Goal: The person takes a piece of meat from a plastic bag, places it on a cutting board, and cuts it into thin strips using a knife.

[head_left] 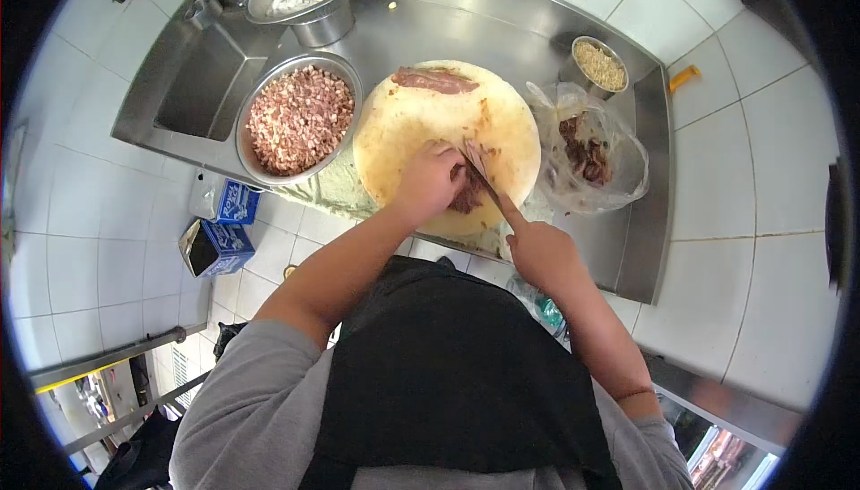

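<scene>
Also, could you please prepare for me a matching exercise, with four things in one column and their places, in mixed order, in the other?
1. Long dark knife
2. Round silver metal bowl of diced pink meat
3. Clear plastic bag with dark brown pieces
4. Long reddish piece of meat

A. On the far part of the round, pale yellow board
B. Right of the board
C. In the right hand
D. Left of the board

Pairs: 1-C, 2-D, 3-B, 4-A
</scene>
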